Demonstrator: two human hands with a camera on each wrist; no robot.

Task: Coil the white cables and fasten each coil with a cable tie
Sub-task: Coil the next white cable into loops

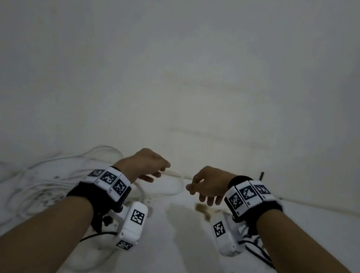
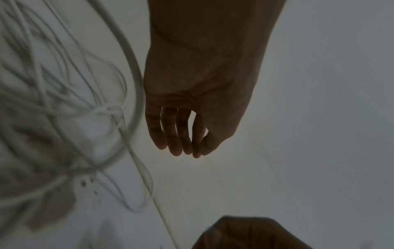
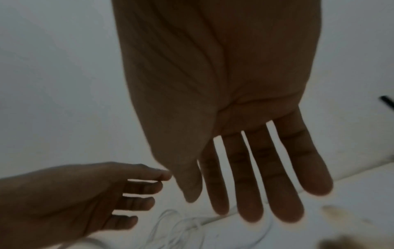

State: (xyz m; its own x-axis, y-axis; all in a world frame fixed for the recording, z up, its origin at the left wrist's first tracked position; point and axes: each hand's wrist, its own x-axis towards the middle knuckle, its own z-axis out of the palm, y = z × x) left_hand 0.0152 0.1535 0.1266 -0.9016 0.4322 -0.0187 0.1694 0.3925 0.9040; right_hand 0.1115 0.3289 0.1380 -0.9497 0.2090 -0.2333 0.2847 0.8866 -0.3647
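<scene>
Both empty hands above loose, tangled white cables (image 1: 51, 178), uncoiled, untied.

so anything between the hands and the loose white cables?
Nothing visible. The left hand and right hand hover open and empty above the surface; the white cables lie tangled under and left of the left hand, uncovered.
</scene>
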